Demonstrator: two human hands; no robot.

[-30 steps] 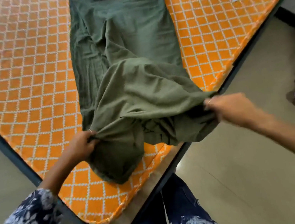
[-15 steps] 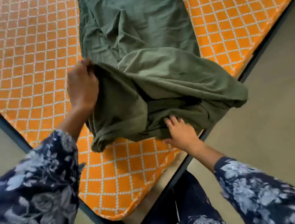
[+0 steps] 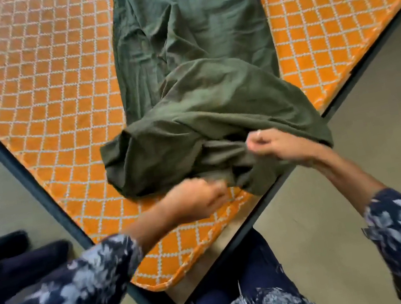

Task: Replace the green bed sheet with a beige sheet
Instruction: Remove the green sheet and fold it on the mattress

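already off its spread, the green sheet (image 3: 197, 78) lies gathered into 1 long strip down the middle of the orange mattress (image 3: 42, 98), its near end bunched in a heap at the corner closest to the person. part of that heap spills over the mattress edge on the right side, above the floor (image 3: 357, 178).

both hands work the near end, which looks like a fold or roll-up so the sheet can be carried off in 1 bundle. the right hand (image 3: 269, 144) is clenched in the cloth at the right of the heap, fingers curled into a gathered fold; a ring shows on 1 finger. the left hand (image 3: 197, 200) sits at the lower edge of the heap with fingers curled toward the hem. it is blurred, so i cannot tell whether it pinches the cloth or only touches it.

the sheet is dull olive, soft and heavily creased, with long wrinkles running along the strip and deep shadowed pockets where the near end doubles over itself. it looks thin and limp, likely to slide and sag rather than keep a fold.

no beige sheet shows anywhere, so by my judgement the task is in its first half: the green 1 is stripped but not yet cleared away.
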